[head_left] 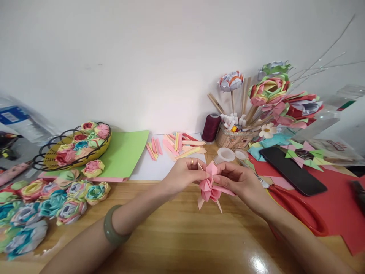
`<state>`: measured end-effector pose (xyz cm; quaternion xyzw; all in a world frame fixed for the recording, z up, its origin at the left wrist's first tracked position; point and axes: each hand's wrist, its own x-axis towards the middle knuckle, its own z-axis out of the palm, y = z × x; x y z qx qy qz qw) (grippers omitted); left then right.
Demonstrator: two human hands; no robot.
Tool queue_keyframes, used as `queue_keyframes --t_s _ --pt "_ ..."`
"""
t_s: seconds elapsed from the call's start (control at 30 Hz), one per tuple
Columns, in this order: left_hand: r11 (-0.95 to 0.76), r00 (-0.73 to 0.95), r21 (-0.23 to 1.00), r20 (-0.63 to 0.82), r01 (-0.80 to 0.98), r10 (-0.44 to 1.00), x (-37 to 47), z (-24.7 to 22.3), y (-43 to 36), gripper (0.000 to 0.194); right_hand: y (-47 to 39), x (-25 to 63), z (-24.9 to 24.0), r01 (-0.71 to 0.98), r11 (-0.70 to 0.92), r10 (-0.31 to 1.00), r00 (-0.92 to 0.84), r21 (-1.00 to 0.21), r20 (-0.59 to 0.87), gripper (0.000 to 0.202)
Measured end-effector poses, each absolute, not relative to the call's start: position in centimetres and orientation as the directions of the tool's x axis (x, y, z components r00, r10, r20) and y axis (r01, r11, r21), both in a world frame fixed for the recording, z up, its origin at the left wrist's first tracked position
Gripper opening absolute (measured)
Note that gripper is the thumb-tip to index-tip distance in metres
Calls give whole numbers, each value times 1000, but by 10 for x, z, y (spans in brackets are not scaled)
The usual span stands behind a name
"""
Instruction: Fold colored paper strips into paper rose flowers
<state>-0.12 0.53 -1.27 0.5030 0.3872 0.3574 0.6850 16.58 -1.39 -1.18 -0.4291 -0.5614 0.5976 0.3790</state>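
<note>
A pink folded-paper flower (207,189) with pointed petals hangs just above the wooden table (159,236). My left hand (186,173) pinches its upper left side between thumb and fingers. From the other side, my right hand (236,180) grips an upper right petal, thumb in front. Paler pink tips stick out below the flower. Most of my fingertips behind the paper are hidden. Close behind my hands, folded paper strips (178,144) in pink, yellow and red lie on a white sheet (145,171).
Several finished paper flowers (53,201) cover the left side, near a yellow basket (54,158) of more. At right are red-handled scissors (302,209), a black phone (293,171) and red paper (339,205). Behind stand a maroon thread spool (211,127) and a wooden holder (232,140) of paper flowers.
</note>
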Motion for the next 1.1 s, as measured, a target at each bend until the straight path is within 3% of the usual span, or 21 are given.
queue_keyframes --t_s 0.47,0.77,1.1 --pt "218 314 968 -170 -126 934 4 -8 1 8 -15 164 -18 28 -8 958 -286 -1000 -15 17" --pt "203 329 969 -147 -143 933 2 -6 1 5 -16 162 -27 62 91 974 -214 -994 76 17" --pt "172 311 983 -143 -69 940 3 -9 1 9 -16 161 -26 92 100 975 -207 -991 79 16"
